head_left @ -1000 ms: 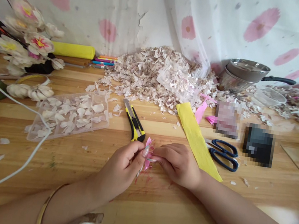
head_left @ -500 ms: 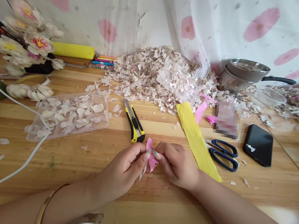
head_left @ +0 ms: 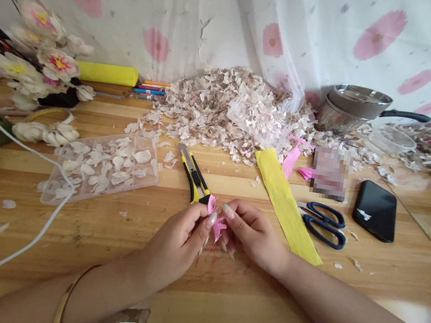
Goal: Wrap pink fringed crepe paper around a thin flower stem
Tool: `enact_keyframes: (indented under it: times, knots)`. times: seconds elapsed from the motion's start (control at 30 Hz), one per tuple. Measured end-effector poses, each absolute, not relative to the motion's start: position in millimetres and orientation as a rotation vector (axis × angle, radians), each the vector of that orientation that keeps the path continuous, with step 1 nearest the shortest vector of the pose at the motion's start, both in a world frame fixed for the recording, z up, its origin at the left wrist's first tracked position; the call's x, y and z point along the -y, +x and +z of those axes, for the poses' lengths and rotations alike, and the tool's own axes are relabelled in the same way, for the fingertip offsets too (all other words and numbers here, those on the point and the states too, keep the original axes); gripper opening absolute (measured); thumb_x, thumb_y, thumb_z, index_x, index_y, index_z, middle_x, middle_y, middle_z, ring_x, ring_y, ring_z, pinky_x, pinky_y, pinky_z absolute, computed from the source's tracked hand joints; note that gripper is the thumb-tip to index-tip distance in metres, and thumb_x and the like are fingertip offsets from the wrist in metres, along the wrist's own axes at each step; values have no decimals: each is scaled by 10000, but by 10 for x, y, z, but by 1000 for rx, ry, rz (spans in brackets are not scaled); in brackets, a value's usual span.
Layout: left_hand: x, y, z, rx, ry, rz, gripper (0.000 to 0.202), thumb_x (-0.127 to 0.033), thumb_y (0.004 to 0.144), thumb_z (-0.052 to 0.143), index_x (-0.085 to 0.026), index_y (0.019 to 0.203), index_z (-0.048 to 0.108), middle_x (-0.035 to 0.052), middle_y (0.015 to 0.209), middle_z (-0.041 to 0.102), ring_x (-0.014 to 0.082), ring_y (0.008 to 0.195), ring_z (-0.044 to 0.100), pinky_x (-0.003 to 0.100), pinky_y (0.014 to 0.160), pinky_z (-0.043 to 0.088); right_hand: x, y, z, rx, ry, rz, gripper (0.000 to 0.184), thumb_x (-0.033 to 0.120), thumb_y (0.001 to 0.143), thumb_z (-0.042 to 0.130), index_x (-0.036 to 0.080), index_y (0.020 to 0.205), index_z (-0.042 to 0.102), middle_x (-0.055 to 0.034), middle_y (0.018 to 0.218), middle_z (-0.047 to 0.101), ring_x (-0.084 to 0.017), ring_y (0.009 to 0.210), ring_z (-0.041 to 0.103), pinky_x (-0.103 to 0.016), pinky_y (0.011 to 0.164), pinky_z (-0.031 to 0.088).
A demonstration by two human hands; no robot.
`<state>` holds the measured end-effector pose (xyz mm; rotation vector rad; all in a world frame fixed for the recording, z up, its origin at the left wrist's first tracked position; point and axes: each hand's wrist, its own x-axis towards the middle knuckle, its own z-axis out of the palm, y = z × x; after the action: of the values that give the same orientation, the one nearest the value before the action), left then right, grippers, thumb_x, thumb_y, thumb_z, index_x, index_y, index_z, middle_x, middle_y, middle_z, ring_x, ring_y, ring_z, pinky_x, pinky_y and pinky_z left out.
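A small piece of pink crepe paper [head_left: 218,229] with a frilled, cut edge is pinched between the thumb and forefinger of my left hand [head_left: 183,238]. My right hand [head_left: 255,235] is at the paper's right side, thumb and forefinger pressed together at its upper part. The paper hangs just above the wooden table. Directly behind my left fingers lies a yellow and black utility knife [head_left: 194,175], blade out. To the right of my right hand, a yellow crepe paper strip [head_left: 288,205] lies slantwise, with dark blue-handled scissors [head_left: 322,223] beside it.
A clear tray of white petals [head_left: 103,169] sits left, crossed near its edge by a white cable [head_left: 40,235]. Dried petals [head_left: 207,106] are heaped along the back. A black phone [head_left: 375,210] and stacked metal pots [head_left: 348,111] are at right. Artificial flowers [head_left: 55,65] stand at left.
My right fingers have shifted slightly up and turned, with the other fingers now spread more below. The pink paper has twisted a little between my hands.
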<state>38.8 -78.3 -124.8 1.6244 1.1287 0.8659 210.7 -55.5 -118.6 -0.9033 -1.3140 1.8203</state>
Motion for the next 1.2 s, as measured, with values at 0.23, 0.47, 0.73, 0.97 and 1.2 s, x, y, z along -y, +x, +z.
enact_keyframes:
  times: [0.23, 0.47, 0.73, 0.97, 1.2]
  knots:
    - [789, 445, -1186, -1010, 1262, 945, 289, -458, 942, 454, -186, 869, 515, -53, 652, 484, 79, 517, 451, 199, 486, 411, 493, 2146, -1186, 1298, -721, 1586, 132, 303, 838, 696, 189, 872, 640, 2, 796, 605, -95, 676, 576, -230, 642, 489]
    - [783, 491, -1039, -841, 1093, 919, 343, -499, 874, 557, -178, 771, 495, -63, 567, 480, 77, 469, 449, 200, 461, 415, 508, 2120, -1216, 1281, -595, 1652, 101, 272, 819, 720, 293, 913, 752, -20, 1033, 569, -161, 1020, 562, -350, 947, 455]
    - [784, 490, -1078, -912, 1052, 981, 332, -500, 865, 573, -176, 811, 525, -59, 584, 482, 71, 462, 437, 188, 439, 403, 548, 2130, -1230, 1282, -650, 1567, 164, 274, 822, 719, 341, 968, 749, -25, 1125, 554, -174, 1127, 505, -355, 1008, 407]
    - [802, 473, -1073, -934, 1097, 1008, 319, -494, 862, 585, -181, 821, 535, -47, 617, 504, 76, 489, 460, 183, 439, 407, 547, 2085, -1241, 1012, -638, 1827, 137, 372, 786, 742, 314, 908, 756, -22, 1163, 583, -171, 973, 571, -347, 858, 480]
    - [820, 460, -1086, -880, 1153, 962, 271, -447, 901, 546, -176, 893, 549, -47, 620, 501, 74, 487, 440, 187, 457, 405, 550, 2083, -1171, 1015, -594, 1931, 119, 342, 761, 766, 306, 875, 763, -14, 1124, 604, -184, 1046, 566, -335, 864, 492]
